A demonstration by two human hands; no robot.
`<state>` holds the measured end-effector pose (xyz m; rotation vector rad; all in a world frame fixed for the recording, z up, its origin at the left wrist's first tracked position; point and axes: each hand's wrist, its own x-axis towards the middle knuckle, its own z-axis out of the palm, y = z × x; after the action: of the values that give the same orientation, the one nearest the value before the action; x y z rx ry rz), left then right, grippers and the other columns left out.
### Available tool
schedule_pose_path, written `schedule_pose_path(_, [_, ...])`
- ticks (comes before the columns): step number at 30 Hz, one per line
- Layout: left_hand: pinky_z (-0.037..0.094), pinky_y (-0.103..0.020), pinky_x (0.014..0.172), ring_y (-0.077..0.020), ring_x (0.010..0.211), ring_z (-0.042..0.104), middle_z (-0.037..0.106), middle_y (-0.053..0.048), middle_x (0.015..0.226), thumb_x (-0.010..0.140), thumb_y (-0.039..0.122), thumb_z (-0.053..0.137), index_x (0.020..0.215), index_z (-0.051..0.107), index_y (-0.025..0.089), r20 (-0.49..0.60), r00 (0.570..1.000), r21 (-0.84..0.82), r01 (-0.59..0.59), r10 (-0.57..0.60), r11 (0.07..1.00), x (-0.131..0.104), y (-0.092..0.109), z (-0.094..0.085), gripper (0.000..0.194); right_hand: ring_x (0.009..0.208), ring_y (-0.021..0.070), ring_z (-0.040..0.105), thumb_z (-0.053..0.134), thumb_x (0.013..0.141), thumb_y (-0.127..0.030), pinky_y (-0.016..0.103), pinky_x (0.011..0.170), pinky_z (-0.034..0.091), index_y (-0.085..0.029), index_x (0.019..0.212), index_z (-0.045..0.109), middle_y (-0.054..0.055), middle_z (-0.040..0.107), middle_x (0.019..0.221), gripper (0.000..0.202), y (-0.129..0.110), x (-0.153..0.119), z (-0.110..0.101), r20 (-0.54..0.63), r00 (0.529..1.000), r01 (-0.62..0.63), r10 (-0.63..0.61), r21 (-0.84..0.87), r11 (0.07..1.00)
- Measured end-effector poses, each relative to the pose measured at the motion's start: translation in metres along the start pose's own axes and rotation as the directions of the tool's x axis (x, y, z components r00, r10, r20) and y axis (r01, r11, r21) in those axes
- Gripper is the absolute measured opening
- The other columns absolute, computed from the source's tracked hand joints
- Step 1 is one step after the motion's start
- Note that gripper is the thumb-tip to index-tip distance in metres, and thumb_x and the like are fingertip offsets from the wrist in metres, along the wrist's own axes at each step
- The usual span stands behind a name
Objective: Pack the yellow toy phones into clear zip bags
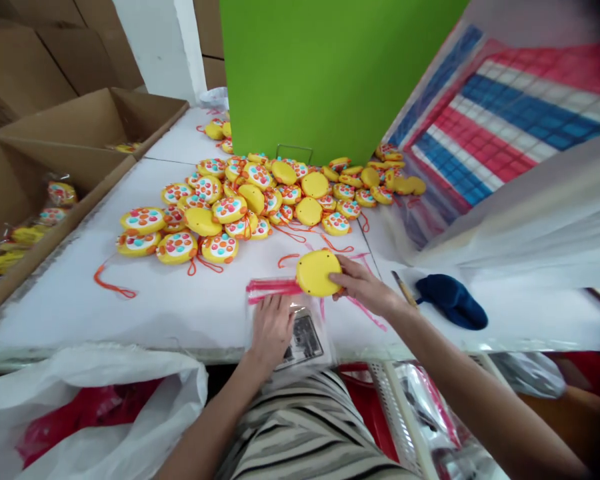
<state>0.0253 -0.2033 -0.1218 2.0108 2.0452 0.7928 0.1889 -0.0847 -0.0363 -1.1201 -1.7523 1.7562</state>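
Note:
My right hand [361,285] grips a round yellow toy [318,272] by its right edge, its plain back facing up. An orange cord loop [288,259] lies just left of it. My left hand [273,327] lies palm down, fingers stretched out, on a clear plastic bag [260,285] with a pink strip along its top. A dark printed picture [305,339] shows through the bag. The held toy hangs over the bag's upper right corner. Beyond both hands spreads a pile of similar yellow toys [229,209], many with coloured dots on white tops and orange loops.
Open cardboard boxes [80,175] at the left contain bagged toys. A green panel [330,73] stands behind the pile. To the right lie a dark blue cloth object [453,301] and a thin tool [404,288]. A white sack [180,380] hangs at the table's front left.

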Motion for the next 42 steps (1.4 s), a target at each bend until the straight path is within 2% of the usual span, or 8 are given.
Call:
schedule_pose_path(6, [0.047,-0.037,0.083,-0.0204,0.091,0.056,0.061,-0.008,0.095,0.075,0.006,0.053,0.123,0.044,0.013,-0.103,0.991,-0.351,0.044,-0.086,0.935,-0.006,-0.014,0.008,0.05,0.08,0.0152,0.055,0.067,0.075,-0.035,0.019,0.053,0.049,-0.018,0.123,0.05,0.004,0.058,0.099,0.054,0.008,-0.021,0.0,0.298,0.95,-0.064,0.092,-0.104,0.993])
schedule_pose_path(11, [0.047,-0.036,0.078,-0.0211,0.086,0.055,0.062,-0.007,0.087,0.082,0.008,0.044,0.092,0.063,0.015,-0.064,0.997,-0.277,-0.051,0.035,0.959,-0.006,-0.018,0.006,0.022,0.085,0.0162,0.058,0.066,0.078,-0.037,0.021,0.061,0.052,-0.018,0.115,0.056,0.004,0.061,0.098,0.043,0.002,-0.033,0.0,0.471,0.865,-0.177,0.172,-0.034,0.984])
schedule_pose_path(18, [0.046,-0.038,0.079,-0.0214,0.085,0.057,0.064,-0.009,0.084,0.089,0.01,0.04,0.085,0.063,0.015,-0.053,0.993,-0.207,-0.116,0.107,0.972,-0.008,-0.011,-0.001,0.024,0.075,0.0164,0.06,0.052,0.086,-0.044,0.026,0.053,0.055,-0.029,0.139,0.03,0.005,0.056,0.099,0.059,0.002,-0.014,0.043,0.054,0.998,0.034,-0.032,-0.035,0.999])
schedule_pose_path(23, [0.044,-0.038,0.081,-0.0207,0.08,0.057,0.064,-0.007,0.078,0.092,0.013,0.039,0.086,0.059,0.015,-0.065,0.984,-0.147,-0.176,0.168,0.973,-0.01,-0.01,-0.009,0.021,0.066,0.0188,0.061,0.041,0.093,-0.033,0.033,0.064,0.054,-0.021,0.138,0.034,0.006,0.062,0.087,0.047,0.017,-0.008,0.055,0.122,0.971,0.236,-0.203,-0.578,0.781])
schedule_pose_path(28, [0.043,-0.035,0.079,-0.0176,0.075,0.055,0.065,-0.003,0.073,0.093,0.02,0.044,0.08,0.059,0.018,-0.11,0.972,-0.161,-0.223,0.207,0.961,-0.009,-0.013,-0.041,0.02,0.071,0.0205,0.065,0.039,0.096,-0.032,0.032,0.068,0.053,-0.019,0.136,0.04,0.008,0.066,0.087,0.043,0.014,-0.017,0.045,0.07,0.967,0.228,-0.244,-0.658,0.718])
schedule_pose_path(32, [0.046,-0.032,0.076,-0.0182,0.081,0.059,0.067,-0.005,0.083,0.092,0.028,0.045,0.084,0.062,0.019,-0.183,0.97,-0.328,0.092,-0.159,0.94,-0.012,-0.025,-0.076,0.02,0.071,0.0196,0.066,0.041,0.095,-0.034,0.032,0.07,0.054,-0.024,0.135,0.044,0.007,0.067,0.096,0.041,0.01,-0.02,0.043,0.019,0.949,0.256,-0.315,-0.631,0.732])
schedule_pose_path(35, [0.048,-0.028,0.065,-0.0182,0.075,0.063,0.068,-0.004,0.08,0.088,0.041,0.048,0.089,0.061,0.018,0.059,0.855,-0.538,0.462,-0.515,0.705,-0.008,-0.031,-0.084,0.026,0.074,0.0201,0.066,0.042,0.095,-0.034,0.033,0.07,0.055,-0.026,0.137,0.042,0.007,0.067,0.105,0.042,0.01,-0.018,0.043,0.015,0.937,0.284,-0.349,-0.613,0.738])
schedule_pose_path(42, [0.05,-0.024,0.066,-0.015,0.07,0.063,0.067,-0.002,0.075,0.084,0.035,0.051,0.081,0.062,0.016,0.274,0.845,-0.767,0.48,-0.459,0.425,0.024,-0.021,-0.059,0.022,0.095,0.0211,0.064,0.032,0.099,-0.031,0.035,0.081,0.053,-0.022,0.133,0.048,0.01,0.063,0.112,0.039,0.005,-0.008,0.035,0.187,0.931,0.349,-0.312,-0.699,0.624])
